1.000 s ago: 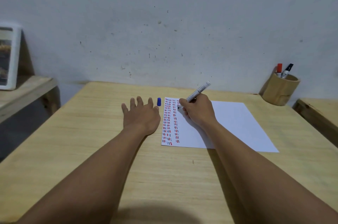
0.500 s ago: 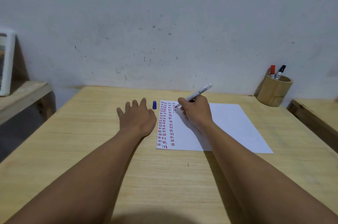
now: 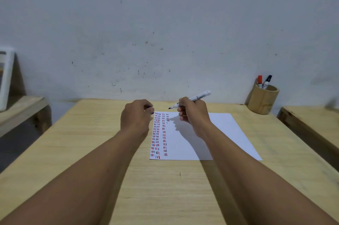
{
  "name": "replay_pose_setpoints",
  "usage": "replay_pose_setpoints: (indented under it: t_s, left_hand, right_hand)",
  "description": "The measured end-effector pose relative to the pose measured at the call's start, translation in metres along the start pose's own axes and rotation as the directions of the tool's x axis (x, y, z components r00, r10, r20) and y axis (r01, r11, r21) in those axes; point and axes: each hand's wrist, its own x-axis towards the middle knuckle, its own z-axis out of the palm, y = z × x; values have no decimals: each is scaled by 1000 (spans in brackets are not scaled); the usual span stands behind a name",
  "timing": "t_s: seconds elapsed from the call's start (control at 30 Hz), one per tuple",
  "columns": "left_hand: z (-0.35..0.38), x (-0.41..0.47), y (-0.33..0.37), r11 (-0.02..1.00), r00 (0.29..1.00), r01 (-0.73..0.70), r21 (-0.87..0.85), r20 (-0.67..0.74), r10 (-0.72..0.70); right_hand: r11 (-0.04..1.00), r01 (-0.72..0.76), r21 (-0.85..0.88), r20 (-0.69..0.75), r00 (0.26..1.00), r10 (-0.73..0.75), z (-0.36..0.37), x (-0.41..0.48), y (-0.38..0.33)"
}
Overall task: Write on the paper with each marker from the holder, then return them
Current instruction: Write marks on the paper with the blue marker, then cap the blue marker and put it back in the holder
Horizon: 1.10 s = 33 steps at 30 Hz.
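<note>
A white paper (image 3: 211, 133) lies on the wooden table (image 3: 91, 142), with columns of red, blue and black dashes along its left side. My right hand (image 3: 192, 112) holds an uncapped white marker (image 3: 198, 97) lifted off the sheet, tip pointing left. My left hand (image 3: 136, 116) is closed over the blue cap (image 3: 151, 111) beside the paper's top left corner; only a sliver of the cap shows. A round wooden holder (image 3: 263, 100) at the table's far right holds a red marker (image 3: 259, 80) and a black marker (image 3: 267, 81).
A grey wall rises just behind the table. A lower wooden bench (image 3: 20, 109) on the left carries a white framed panel (image 3: 6, 77). Another wooden surface (image 3: 315, 120) stands to the right of the table.
My right hand lifted the marker off the paper and turned its tip to the left. My left hand left its flat rest and closed on the blue cap.
</note>
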Motion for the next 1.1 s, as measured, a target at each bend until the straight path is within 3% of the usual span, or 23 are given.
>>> replay_pose_setpoints:
  t_s: [0.1,0.37,0.73,1.0,1.1]
  left_hand:
    - [-3,-4,25,944,994,90,-316,-33,-106]
    - [-13,-18,67,818,982,187,-544,71,-177]
    - [-11,-39,106,776,973,213,-594,204,-110]
    - [-8,-45,122,810,992,102,-577,124,-37]
    - [-4,-51,134,849,998,6,-528,52,25]
  right_hand:
    - [999,-4,47,-17,1000,5,-3,-8,-8]
    - [969,6,247,-79,997,14,-16,-29,-38]
    - [929,-16,371,-27,999,29,-37,-54,-59]
    - [867,-121,484,-23,988,151,-49,-60,-65]
    - [847,-69,528,-141,976,168,-46,-61,-67]
